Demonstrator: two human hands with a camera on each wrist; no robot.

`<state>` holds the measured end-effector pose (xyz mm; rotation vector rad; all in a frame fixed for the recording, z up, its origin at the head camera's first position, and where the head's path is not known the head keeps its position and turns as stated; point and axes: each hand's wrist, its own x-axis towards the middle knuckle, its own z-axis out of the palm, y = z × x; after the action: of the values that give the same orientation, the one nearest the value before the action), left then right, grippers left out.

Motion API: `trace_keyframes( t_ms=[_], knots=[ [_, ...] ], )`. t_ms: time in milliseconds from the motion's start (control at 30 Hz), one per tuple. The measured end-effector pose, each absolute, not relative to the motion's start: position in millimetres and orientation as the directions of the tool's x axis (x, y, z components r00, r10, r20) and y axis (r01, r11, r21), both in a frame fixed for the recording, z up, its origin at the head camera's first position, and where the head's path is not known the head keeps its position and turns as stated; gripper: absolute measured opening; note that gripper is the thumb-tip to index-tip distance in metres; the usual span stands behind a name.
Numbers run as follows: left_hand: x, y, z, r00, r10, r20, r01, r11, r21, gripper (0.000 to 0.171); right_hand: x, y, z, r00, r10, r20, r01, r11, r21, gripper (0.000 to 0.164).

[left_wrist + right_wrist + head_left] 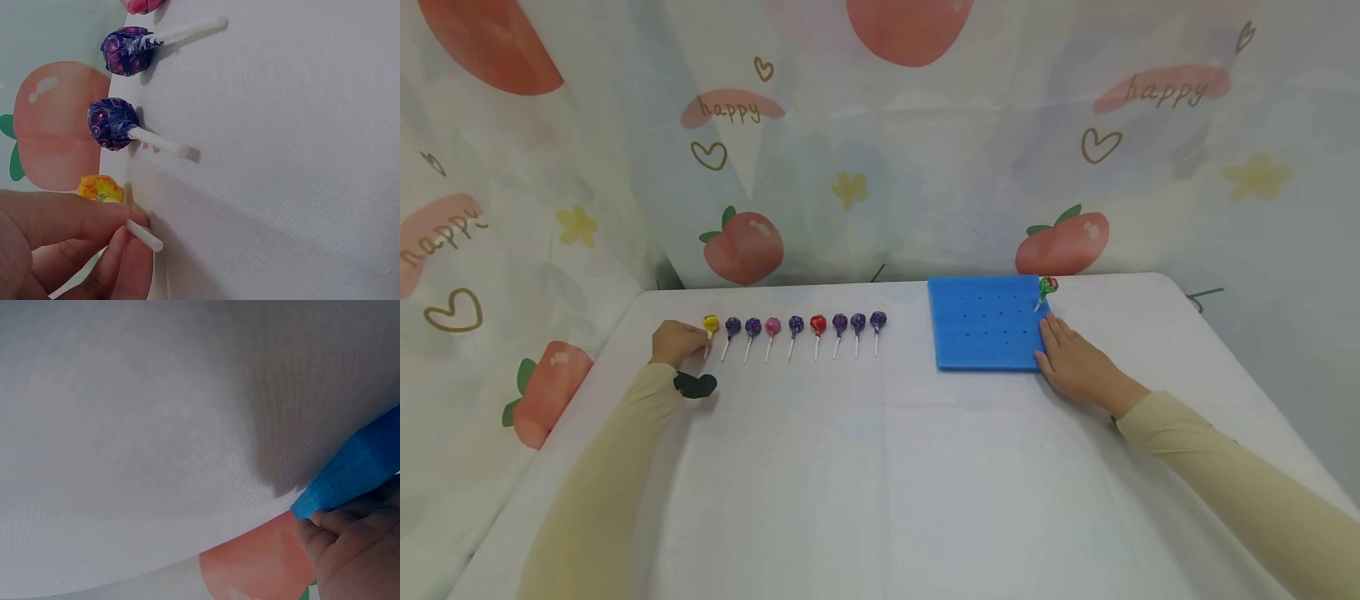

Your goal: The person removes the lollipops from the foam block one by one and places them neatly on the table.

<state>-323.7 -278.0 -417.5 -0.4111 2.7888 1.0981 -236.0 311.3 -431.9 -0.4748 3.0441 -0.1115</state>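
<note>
My left hand [677, 342] pinches the stick of a yellow lollipop [711, 322] at the left end of a row; in the left wrist view the white stick pokes out past the thumb and fingers. Right beside it lies a purple lollipop [113, 124]. On the right, my right hand [1081, 364] rests with extended fingers against the right edge of a blue foam block [985, 354] with small holes in its top. A green-and-red lollipop [1048, 285] stands tilted at the block's back right corner, its stick in the foam.
The row continues rightward with several purple lollipops [857, 321], a pink lollipop [772, 327] and a red lollipop [817, 322], sticks toward me. All lie on a white-covered table [850, 483]. Behind hangs a patterned curtain [925, 167].
</note>
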Motion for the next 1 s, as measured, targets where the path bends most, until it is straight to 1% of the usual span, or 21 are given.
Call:
trace_keyframes(
  t_ms=[233, 467, 667, 1000],
  knots=[
    [-324.2, -277.9, -416.9, -0.942, -0.22, -0.253, -0.335, 0.678, 0.655, 0.039, -236.3, 311.6, -432.2, -0.953, -0.299, -0.055, -0.294, 0.952, -0.084, 0.061],
    [-329.9, -282.1, -423.7, -0.946, -0.188, -0.264, -0.322, 0.646, 0.692, 0.039, -236.3, 311.7, -432.1, -0.952, -0.301, -0.053, -0.296, 0.952, -0.08, 0.061],
    [-329.2, -282.1, -424.9, -0.95, -0.184, -0.253, -0.311, 0.651, 0.693, 0.038, -236.9, 311.9, -432.5, -0.953, -0.298, -0.055, -0.293, 0.953, -0.079, 0.061],
    [-329.1, -282.8, -423.5, -0.935, -0.182, -0.303, -0.347, 0.641, 0.685, 0.042, -237.1, 312.1, -434.1, -0.952, -0.301, -0.05, -0.296, 0.952, -0.084, 0.061]
  ],
)
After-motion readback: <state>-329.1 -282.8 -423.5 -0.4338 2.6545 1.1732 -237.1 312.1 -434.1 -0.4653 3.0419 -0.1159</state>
